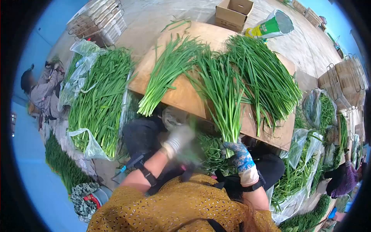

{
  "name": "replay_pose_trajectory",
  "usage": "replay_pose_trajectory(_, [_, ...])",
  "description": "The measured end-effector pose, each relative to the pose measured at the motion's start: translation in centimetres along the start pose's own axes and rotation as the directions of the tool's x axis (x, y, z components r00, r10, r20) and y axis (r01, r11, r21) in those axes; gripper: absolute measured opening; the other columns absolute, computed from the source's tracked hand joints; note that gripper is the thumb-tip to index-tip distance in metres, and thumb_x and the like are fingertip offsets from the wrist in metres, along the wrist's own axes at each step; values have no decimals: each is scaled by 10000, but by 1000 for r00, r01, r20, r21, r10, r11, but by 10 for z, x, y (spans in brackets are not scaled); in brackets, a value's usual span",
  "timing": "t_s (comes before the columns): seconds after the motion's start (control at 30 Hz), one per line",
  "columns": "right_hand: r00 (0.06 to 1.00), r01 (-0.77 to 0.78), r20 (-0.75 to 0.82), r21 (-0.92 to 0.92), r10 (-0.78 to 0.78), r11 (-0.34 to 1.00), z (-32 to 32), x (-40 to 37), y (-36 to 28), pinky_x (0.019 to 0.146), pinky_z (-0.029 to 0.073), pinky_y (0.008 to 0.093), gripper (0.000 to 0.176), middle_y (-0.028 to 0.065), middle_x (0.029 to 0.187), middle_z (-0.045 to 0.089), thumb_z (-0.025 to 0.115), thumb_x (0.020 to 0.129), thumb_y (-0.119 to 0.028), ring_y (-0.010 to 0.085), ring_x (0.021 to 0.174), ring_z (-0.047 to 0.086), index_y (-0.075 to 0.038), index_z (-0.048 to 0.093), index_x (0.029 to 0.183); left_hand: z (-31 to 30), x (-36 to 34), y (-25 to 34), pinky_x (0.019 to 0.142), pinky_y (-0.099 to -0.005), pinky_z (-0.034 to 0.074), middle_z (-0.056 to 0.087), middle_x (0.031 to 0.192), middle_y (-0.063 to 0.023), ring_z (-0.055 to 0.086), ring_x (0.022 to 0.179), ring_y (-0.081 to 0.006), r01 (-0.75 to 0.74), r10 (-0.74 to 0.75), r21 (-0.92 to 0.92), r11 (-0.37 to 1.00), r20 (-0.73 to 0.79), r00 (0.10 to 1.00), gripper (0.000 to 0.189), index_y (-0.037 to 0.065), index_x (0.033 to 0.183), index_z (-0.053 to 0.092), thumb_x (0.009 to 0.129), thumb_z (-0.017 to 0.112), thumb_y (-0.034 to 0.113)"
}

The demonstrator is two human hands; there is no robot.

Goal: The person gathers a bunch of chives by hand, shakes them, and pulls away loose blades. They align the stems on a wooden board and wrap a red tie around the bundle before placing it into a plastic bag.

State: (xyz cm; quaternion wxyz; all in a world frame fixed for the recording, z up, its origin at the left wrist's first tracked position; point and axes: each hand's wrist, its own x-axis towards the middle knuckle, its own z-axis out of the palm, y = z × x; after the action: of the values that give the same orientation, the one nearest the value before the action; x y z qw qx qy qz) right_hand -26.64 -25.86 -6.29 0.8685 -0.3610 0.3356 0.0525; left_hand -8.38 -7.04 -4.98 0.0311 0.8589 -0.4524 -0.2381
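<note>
My right hand (238, 156), in a blue patterned glove with a white cuff, is closed around the pale stem ends of a bunch of garlic chives (224, 100). The bunch's green leaves reach up over the wooden board (179, 91). My left hand (181, 138), in a whitish glove, is smeared by motion over my lap, so its fingers cannot be made out. A smaller bunch of chives (164, 71) lies at the board's left. On its right rests a larger pile of chives (264, 77). Loose green leaves (214, 152) lie below the board, between my knees.
A plastic-lined heap of chives (100, 100) stands on the left, another open bag of greens (297, 178) on the right. Behind the board are a cardboard box (234, 15) and a green-and-white sack (276, 25). People sit at the left (46, 91) and right (344, 179).
</note>
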Motion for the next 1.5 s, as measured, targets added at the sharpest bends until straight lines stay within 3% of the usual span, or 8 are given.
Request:
replay_pose_trajectory(0.1, [999,52,-13,-95,-53,994,13,3,-6,555,484,242,162,56,755,650,646,810,-98,138,630,606,-13,638,949,49,-19,30,813,-371,490,672,983,-130,635,874,-281,-270,293,-113,956,382,876,447,0,1044,621,850,586,402])
replay_pose_trajectory(0.17, [994,101,-16,-270,-109,958,8,14,8,602,469,237,225,41,784,654,682,787,-99,113,661,598,4,630,980,50,-7,31,840,-368,480,670,996,-135,630,912,-256,-184,289,-387,904,233,928,486,8,1107,592,847,589,419])
replay_pose_trajectory(0.27, [975,191,-47,-327,-218,925,9,31,34,659,481,264,348,39,882,655,734,745,-114,108,733,578,-3,612,1052,126,46,39,919,-358,451,621,1113,-136,589,1010,-216,-118,211,-990,-76,-132,969,524,20,1224,525,858,599,388])
replay_pose_trajectory(0.33, [973,148,-100,-424,-208,894,26,28,21,674,488,270,346,43,892,660,728,749,-109,109,751,588,-7,613,1059,126,60,34,955,-359,437,582,1194,-148,560,1080,-217,321,302,-790,-523,180,936,532,13,1246,508,851,628,350])
replay_pose_trajectory(0.67, [978,155,30,-772,-208,616,23,23,22,747,485,321,480,138,884,668,720,773,-375,207,790,617,12,623,1039,52,22,55,964,-406,459,576,1193,-188,542,1138,-283,263,219,-625,-734,148,964,536,-11,1206,504,796,703,271])
replay_pose_trajectory(0.93, [935,260,-116,-419,-336,870,17,30,16,660,463,217,130,5,817,620,656,829,-38,68,714,545,-6,623,952,75,35,47,757,-382,550,656,985,-128,652,853,-241,286,204,-622,-729,200,958,469,12,1149,565,773,716,250])
replay_pose_trajectory(1.23, [928,253,-284,7,-240,968,22,-9,18,627,421,192,79,-21,823,596,628,871,-94,50,686,525,-41,605,924,34,24,60,696,-357,568,662,967,-113,657,776,-224,243,119,-650,-720,229,966,439,29,1109,596,761,719,267])
replay_pose_trajectory(1.5, [789,411,-237,-483,-567,773,9,9,32,649,423,209,127,-33,776,560,654,821,-16,64,705,504,-30,603,936,42,37,66,920,-358,495,631,1084,-151,621,958,-228,320,230,-646,-693,223,947,567,-14,1159,554,743,739,325])
